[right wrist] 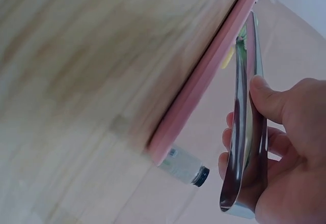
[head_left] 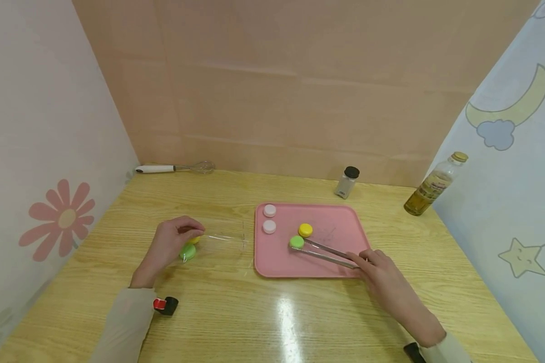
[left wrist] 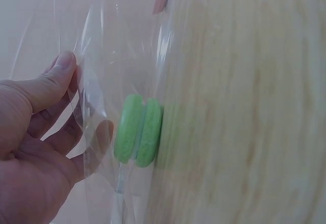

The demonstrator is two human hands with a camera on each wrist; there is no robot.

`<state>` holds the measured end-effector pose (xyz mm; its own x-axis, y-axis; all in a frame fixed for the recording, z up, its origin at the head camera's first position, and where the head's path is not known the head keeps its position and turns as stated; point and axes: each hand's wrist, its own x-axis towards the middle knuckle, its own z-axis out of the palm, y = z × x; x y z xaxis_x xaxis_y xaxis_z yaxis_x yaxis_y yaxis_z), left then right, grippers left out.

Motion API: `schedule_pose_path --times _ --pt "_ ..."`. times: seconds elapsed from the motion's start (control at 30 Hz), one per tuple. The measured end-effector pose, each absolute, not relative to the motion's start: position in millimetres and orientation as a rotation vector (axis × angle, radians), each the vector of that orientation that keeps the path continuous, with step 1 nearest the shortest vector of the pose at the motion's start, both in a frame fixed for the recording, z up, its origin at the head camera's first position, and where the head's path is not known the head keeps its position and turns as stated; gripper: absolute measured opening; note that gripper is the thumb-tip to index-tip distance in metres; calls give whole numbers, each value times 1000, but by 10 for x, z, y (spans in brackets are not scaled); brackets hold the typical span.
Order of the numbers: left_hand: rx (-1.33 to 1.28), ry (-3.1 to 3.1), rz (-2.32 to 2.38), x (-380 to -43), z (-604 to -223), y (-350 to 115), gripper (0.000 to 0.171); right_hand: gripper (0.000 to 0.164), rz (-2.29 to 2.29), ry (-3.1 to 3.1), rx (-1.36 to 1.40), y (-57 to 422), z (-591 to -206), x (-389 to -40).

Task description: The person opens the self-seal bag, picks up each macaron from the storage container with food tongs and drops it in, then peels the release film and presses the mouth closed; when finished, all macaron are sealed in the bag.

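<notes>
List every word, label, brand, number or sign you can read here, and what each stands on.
None can be read.
Label on the gold-capped bottle: too small and blurred.
Marking on the black-capped jar: too small.
Fine print on the clear bag, near the top of the left wrist view: too small and blurred.

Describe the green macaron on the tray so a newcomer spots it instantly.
On the wooden table lies a pink tray; follow the metal tongs, held in the right hand, to their tips. The green macaron is right there, slightly nearer the person than a yellow macaron. It is the tray's only green piece; its neighbours are yellow or pale pink.
</notes>
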<state>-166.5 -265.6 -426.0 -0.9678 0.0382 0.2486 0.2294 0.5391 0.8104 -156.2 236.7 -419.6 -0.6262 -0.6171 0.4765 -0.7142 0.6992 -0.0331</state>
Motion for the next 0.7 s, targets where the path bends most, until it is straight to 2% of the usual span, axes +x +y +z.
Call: schedule_pose_path --times 0.2,0.7 --pt "-230 -2569 -1403 -1669 -4265 -2660 9 56 303 -2428 1081 2272 -4146 -1564" --pt "-228 -2575 -1409 -1669 -4253 -2652 9 47 365 -2306 1191 1789 -4048 -1689"
